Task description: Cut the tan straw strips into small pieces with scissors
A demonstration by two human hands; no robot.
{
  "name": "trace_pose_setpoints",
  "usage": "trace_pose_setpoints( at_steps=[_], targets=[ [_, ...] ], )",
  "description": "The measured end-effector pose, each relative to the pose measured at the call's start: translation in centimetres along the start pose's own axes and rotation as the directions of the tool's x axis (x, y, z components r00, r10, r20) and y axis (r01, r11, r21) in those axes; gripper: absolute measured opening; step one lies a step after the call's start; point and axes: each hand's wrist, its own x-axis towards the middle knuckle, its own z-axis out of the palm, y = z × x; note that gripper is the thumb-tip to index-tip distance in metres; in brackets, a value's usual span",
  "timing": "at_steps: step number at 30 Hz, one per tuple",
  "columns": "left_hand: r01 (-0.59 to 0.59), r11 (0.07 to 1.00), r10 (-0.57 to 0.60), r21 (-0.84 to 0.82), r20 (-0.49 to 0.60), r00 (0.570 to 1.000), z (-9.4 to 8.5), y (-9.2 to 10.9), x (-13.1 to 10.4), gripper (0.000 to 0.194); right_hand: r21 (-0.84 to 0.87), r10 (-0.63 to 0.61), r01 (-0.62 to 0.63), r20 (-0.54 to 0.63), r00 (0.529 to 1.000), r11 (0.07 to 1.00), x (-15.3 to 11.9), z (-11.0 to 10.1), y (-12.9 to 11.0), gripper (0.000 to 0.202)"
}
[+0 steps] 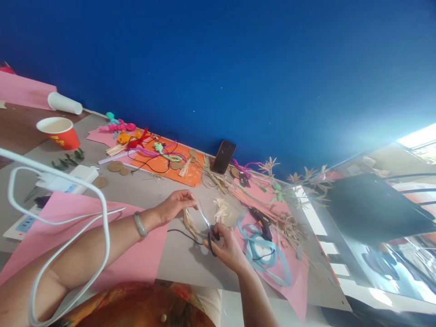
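My right hand (227, 249) grips black-handled scissors (206, 220), fingers in the loops and the blades angled up toward my left hand. With a bangle on the wrist, my left hand (179, 202) is pinched closed right by the scissor tips; whatever lies between its fingertips is too small to make out. Below the blades, a loop of pale dried straw (189, 223) lies on the grey table (150, 193). Just beyond the scissors sits a crumpled piece of pale dried husk (221, 210). A dark cord runs along the tabletop beneath my hands.
Pink paper (139, 261) lies under my left forearm. A white cable (106, 227) loops across the left. A glue gun (261, 223) and blue ribbon (284, 261) lie to the right. A phone (224, 156) leans on the blue wall; a red paper cup (63, 134) stands left.
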Motion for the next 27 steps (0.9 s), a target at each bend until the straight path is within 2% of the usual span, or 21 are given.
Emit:
trace_pose_setpoints(
  at_steps=[13,27],
  targets=[
    [-0.025,0.999,0.025,-0.032,0.002,1.000,-0.2,-0.4,0.1,0.018,0.003,0.008,-0.008,-0.022,1.000,1.000,0.3,0.5,-0.2,0.029],
    [-0.026,0.998,0.022,-0.063,-0.064,0.998,-0.2,-0.8,0.3,0.019,-0.069,-0.025,0.016,-0.122,0.992,0.997,0.6,1.1,0.0,0.032]
  ],
)
